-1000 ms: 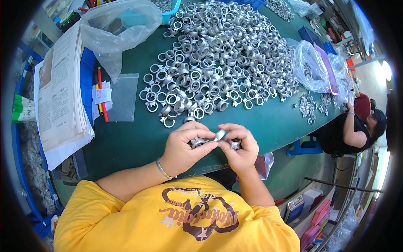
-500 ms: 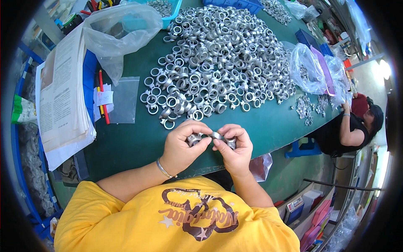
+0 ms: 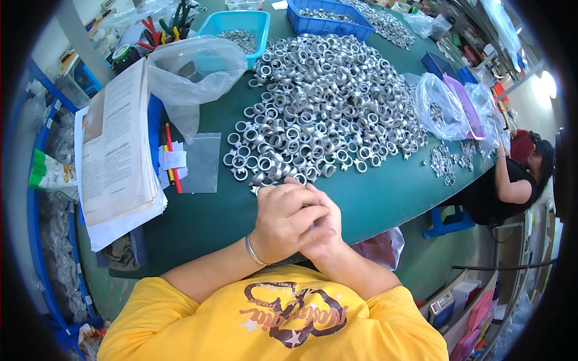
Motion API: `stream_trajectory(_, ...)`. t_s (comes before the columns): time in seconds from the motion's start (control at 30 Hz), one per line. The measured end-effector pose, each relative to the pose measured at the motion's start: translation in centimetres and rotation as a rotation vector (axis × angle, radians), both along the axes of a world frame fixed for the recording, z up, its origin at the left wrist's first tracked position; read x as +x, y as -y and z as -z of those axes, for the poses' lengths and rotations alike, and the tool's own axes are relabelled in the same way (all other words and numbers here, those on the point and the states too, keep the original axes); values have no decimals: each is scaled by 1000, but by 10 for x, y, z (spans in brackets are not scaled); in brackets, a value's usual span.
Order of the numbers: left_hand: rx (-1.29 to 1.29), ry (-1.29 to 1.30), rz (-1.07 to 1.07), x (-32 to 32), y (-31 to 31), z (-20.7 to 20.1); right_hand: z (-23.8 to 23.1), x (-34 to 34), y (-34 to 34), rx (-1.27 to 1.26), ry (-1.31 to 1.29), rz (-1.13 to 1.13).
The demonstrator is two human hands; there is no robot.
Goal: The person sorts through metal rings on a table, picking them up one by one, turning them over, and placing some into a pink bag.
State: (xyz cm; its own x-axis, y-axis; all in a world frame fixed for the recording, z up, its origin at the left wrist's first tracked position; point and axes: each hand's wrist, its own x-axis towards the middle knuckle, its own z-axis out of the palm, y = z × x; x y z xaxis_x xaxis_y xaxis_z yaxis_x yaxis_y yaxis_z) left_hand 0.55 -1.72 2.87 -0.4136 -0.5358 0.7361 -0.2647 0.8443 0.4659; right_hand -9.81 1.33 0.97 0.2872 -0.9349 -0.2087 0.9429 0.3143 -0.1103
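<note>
Rings: a broad heap of silver-grey metal rings with small side lugs [image 3: 337, 99] lies on the green desk [image 3: 379, 192], beyond my knuckles.
Ring direction: mixed; along the near left edge many lie flat, openings facing up, while others lean or stand on edge, openings sideways. Being round, they show no clear long axis, and their lugs point various ways.
Left hand: my left hand [image 3: 283, 219], with a silver bangle [image 3: 254, 250] at the wrist, is angled inward, its fingers curled across my right hand.
Right hand: my right hand [image 3: 328, 231] meets it from the other side, partly covered, palm turned inward.
Finger gap: my two hands press together with fingers bent; the overlap hides their inner sides, so I cannot tell whether they grip a ring.
Nearest rings: the heap's near edge sits right by my foremost fingertips; whether they touch is unclear.
Far side: a light-blue plastic tray [image 3: 264, 42] and a darker blue plastic basket [image 3: 334, 26], both holding small metal pieces.
Right side: a clear plastic bag [image 3: 442, 120] beside the heap.
</note>
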Motion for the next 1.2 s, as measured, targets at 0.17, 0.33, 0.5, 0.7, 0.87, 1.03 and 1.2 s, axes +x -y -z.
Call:
stream_trajectory(0.17, -3, 6, 133, 0, -3, -3, 6, 8, -6, -17, 122, 109)
stream_trajectory(0.33, 41, -165, 52, 8, 4, 3, 0, -35, -25, 123, 203, 270)
stream_trajectory(0.5, 399, -106, -253, 19, 36, 3, 10, -121, -103, 118, -30, 725)
stream_trajectory(0.7, 573, 518, -396, 51, 50, -3, 131, -201, -159, 888, -195, 966)
stream_trajectory(0.87, 495, 608, -509, 64, 55, -8, 252, -234, -172, 1096, -429, 848)
stream_trajectory(1.03, 666, 661, -424, 76, 67, 1, 248, -250, -162, 1041, -975, 756)
stream_trajectory(1.2, 519, 580, -432, 55, 65, 16, 193, -243, -136, 849, -1051, 1054)
